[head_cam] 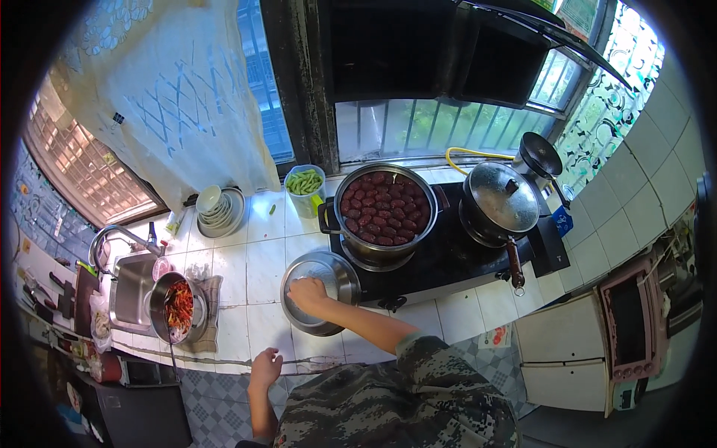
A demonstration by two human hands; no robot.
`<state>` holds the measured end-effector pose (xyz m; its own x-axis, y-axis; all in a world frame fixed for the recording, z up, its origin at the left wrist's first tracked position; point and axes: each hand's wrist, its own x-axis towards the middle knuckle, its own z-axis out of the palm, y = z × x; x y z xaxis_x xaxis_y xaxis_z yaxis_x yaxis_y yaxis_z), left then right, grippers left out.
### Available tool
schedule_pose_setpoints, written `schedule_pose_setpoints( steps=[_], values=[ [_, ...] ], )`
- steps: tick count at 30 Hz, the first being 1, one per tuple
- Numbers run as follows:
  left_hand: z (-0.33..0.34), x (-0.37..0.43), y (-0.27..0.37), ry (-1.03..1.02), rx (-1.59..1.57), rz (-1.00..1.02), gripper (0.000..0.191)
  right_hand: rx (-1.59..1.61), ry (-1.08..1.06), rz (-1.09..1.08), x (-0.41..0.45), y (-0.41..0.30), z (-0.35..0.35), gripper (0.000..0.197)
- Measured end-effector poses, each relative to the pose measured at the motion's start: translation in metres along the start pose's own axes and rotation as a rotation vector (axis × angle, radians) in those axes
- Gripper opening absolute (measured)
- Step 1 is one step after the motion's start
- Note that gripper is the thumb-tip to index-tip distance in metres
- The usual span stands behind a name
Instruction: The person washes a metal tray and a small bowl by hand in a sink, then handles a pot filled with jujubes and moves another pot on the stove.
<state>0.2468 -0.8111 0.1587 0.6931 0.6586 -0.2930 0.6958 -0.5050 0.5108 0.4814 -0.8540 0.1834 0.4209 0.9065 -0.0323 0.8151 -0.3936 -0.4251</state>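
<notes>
My right hand [308, 295] grips the top of a round steel pot lid [294, 274] with a glass middle; its knob is hidden under my fingers. The lid is over the tiled counter, by the left edge of the black gas stove [442, 241]. Just behind it on the stove stands a large steel pot [332, 210], uncovered and filled with dark red oval pieces [386, 210] that look like jujubes or sausages. Low in front of the counter edge, my left hand [266, 367] holds nothing, its fingers loosely bent.
A glass-lidded wok [498, 196] sits on the right burner, its handle [514, 263] jutting forward. Green pods fill a plastic jug [305, 196]. Stacked bowls [215, 210] stand near the sink [130, 294]. A steel pot of shredded red food [179, 311] rests beside the sink.
</notes>
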Motion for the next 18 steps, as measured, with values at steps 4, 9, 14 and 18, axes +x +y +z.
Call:
schedule_pose_setpoints(
  steps=[4,9,14,18],
  values=[
    [-0.011,0.026,0.046,0.038,-0.124,0.179,0.022,0.132,0.009,0.037,-0.002,0.006,0.006,0.024],
    [-0.025,0.090,0.137,-0.023,-0.557,0.349,0.020,0.183,0.107,-0.011,-0.046,0.030,-0.026,0.027],
    [-0.037,0.159,0.246,0.245,-0.372,0.476,0.038,0.293,0.356,0.110,-0.090,0.085,-0.087,0.010],
    [-0.031,0.205,0.297,0.252,0.057,0.298,0.050,0.299,0.757,0.281,-0.100,0.142,-0.158,0.006]
  ],
)
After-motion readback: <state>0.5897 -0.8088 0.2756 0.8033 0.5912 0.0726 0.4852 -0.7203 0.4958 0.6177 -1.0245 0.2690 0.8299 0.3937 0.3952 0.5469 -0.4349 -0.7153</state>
